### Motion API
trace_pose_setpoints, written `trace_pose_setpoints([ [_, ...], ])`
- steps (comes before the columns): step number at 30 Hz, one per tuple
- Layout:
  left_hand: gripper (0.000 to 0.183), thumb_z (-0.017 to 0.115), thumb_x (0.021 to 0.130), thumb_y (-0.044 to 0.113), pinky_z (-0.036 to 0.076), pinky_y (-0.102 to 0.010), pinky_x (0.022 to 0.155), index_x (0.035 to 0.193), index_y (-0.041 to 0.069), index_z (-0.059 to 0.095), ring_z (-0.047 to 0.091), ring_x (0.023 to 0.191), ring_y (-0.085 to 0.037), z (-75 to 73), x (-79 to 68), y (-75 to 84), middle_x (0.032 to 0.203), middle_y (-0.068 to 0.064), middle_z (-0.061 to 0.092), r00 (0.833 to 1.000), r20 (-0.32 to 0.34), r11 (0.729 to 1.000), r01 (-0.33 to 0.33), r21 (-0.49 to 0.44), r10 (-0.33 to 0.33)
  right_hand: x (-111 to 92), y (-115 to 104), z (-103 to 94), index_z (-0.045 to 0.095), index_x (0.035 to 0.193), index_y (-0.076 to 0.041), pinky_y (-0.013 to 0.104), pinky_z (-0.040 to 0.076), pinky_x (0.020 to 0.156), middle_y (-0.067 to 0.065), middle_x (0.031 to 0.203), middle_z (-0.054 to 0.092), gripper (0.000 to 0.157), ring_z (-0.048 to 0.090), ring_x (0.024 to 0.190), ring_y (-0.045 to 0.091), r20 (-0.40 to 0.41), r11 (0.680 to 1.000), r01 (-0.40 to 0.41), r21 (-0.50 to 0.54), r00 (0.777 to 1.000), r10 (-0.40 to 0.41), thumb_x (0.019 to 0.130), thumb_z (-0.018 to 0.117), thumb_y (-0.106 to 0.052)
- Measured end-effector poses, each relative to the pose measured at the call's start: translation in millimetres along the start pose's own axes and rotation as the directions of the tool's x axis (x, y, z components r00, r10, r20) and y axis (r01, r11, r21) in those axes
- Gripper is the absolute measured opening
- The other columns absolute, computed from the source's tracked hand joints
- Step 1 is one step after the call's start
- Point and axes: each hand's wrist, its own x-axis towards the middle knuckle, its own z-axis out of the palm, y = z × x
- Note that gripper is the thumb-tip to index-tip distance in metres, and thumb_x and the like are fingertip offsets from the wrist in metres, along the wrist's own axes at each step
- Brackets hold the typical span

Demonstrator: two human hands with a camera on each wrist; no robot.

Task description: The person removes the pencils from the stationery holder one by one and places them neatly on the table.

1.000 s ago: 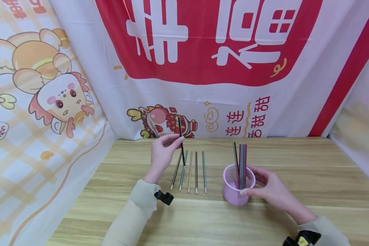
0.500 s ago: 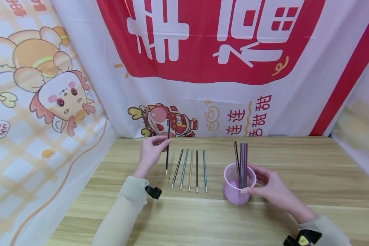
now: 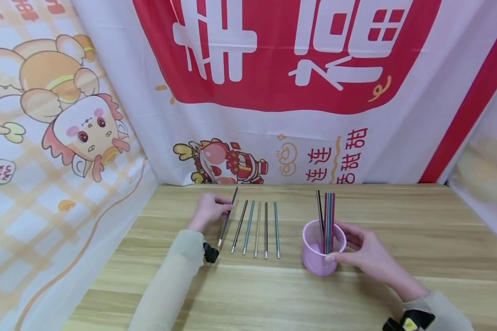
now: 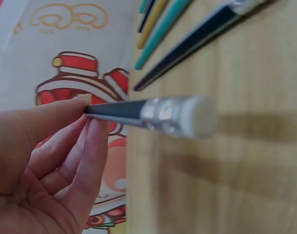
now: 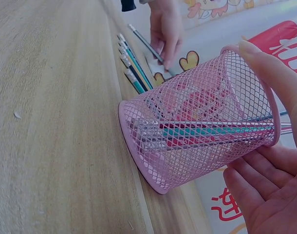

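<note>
Silver-ferruled and white-erasered, the dark pencil (image 3: 225, 225) is pinched in the left hand (image 3: 209, 209), near the table's (image 3: 418, 230) back left corner; fingers cover its middle. Five pencils (image 3: 257, 230) lie between it and the pink cup (image 3: 320, 266), which the right hand (image 3: 364, 250) grips. Only the right wrist view resolves mesh walls and ferrules near the cup's base.

Left of the mesh pencil cup (image 3: 317, 265), the left hand (image 3: 208, 209) hides one end of a dark pencil (image 4: 124, 111) from its wrist camera; inside the cup, bundled pencils (image 3: 329, 219) overlap too closely to count.
</note>
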Motion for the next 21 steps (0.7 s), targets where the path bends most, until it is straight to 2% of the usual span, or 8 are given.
trace_pose_setpoints([
  [4,0.017,0.08,0.088,0.007,0.062,-0.03,0.066,0.105,0.004,0.078,0.071,0.071,-0.018,8.7,3.1,-5.4,0.092,-0.009,0.074,0.998,0.032,0.999,0.052,0.005,-0.052,0.1,0.4,0.1,0.045,0.146,0.011,0.018,0.048,0.096,0.028,0.14,0.054,0.085,0.057,0.124,0.04,0.0,1.0,-0.005,0.0,1.0,0.005,0.078,0.091,-0.013],
  [10,0.014,0.081,0.086,0.001,0.062,-0.029,0.06,0.099,-0.001,0.078,0.07,0.065,-0.019,14.9,4.2,-6.3,0.088,-0.013,0.074,0.997,0.017,0.997,0.081,0.009,-0.081,0.7,1.6,0.1,0.044,0.146,0.011,0.018,0.048,0.096,0.029,0.141,0.054,0.086,0.056,0.124,0.04,0.0,1.0,-0.003,-0.001,1.0,0.003,0.078,0.091,-0.013],
  [21,0.012,0.084,0.083,0.003,0.06,-0.027,0.058,0.094,0.003,0.078,0.068,0.064,-0.019,20.1,10.9,-8.5,0.09,-0.011,0.072,0.988,-0.01,0.987,0.152,0.06,-0.151,0.0,0.2,-0.1,0.044,0.146,0.011,0.018,0.047,0.096,0.029,0.141,0.053,0.085,0.056,0.125,0.04,0.003,1.0,0.005,0.014,1.0,-0.005,0.078,0.09,-0.01],
])
